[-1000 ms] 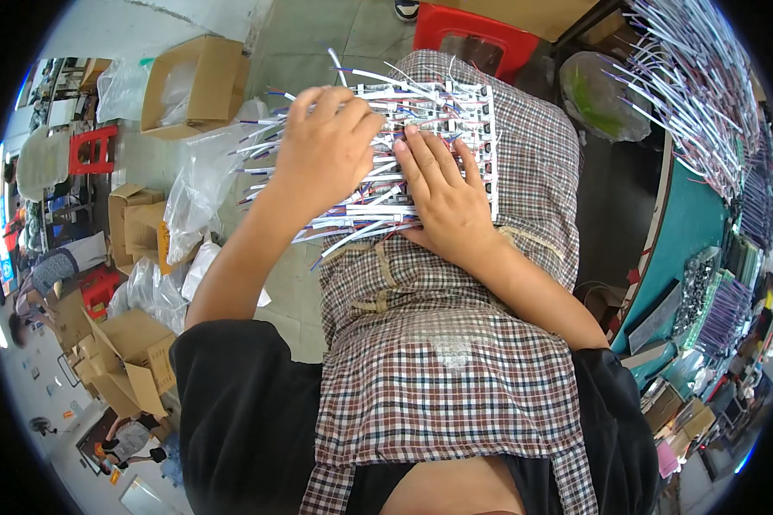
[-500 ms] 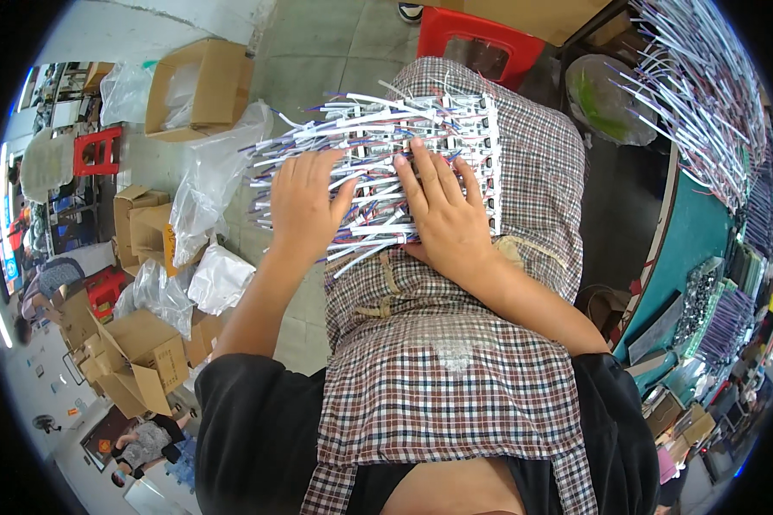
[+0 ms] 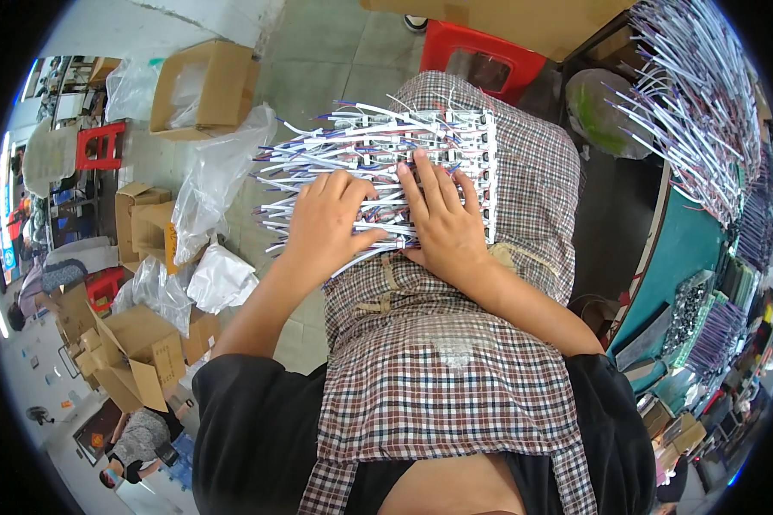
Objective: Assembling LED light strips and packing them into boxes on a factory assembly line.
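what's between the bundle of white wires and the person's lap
In the head view, a plaid checked cloth draped over the lap lies under the wire bundle; both hands press on top.

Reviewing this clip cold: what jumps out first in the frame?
At top centre, a dense bundle of white and purple wires lies across a checked cloth on the person's lap, with the left hand and right hand pressed flat on it. A far bigger spray of similar wires fans out at upper right. Open cardboard boxes and clear plastic bags litter the floor on the left.
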Motion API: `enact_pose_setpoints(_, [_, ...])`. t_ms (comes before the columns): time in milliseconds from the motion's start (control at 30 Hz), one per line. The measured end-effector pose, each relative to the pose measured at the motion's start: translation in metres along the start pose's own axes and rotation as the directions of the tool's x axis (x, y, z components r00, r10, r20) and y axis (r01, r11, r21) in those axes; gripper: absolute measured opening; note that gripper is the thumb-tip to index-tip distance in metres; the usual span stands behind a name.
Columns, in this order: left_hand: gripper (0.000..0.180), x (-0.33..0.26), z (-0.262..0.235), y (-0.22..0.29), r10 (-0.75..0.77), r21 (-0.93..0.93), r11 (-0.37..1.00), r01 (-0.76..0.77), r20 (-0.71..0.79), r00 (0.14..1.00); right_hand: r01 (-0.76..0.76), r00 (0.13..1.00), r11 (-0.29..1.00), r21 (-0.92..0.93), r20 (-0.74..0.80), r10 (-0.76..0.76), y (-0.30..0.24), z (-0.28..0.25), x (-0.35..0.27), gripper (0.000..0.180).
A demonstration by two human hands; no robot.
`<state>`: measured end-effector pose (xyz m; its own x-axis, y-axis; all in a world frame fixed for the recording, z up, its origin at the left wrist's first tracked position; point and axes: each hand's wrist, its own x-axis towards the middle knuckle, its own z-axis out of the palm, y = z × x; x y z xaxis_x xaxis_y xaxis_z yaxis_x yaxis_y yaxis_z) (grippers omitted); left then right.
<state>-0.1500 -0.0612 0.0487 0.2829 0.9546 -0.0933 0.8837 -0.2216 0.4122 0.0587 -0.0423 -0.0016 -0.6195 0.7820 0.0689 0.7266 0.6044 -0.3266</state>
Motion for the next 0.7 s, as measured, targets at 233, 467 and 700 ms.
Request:
enact_pose_setpoints(233, [0.034, 0.01, -0.014, -0.022, 0.146, -0.037, 0.989, -0.144, 0.068, 0.987, 0.068, 0.994, 0.984, 0.163, -0.099, -0.052, 0.01, 0.0, 0.001, 0.115])
enact_pose_setpoints(467, [0.036, 0.012, -0.021, -0.025, 0.105, -0.2, 0.976, -0.081, 0.114, 0.988, 0.026, 0.998, 0.995, 0.097, -0.063, -0.02, 0.01, 0.004, 0.004, 0.095])
enact_pose_setpoints(700, [0.064, 0.004, -0.005, -0.019, 0.088, -0.032, 0.996, -0.086, 0.083, 0.993, 0.055, 0.998, 0.983, 0.177, -0.05, -0.047, 0.014, -0.004, 0.004, 0.098])
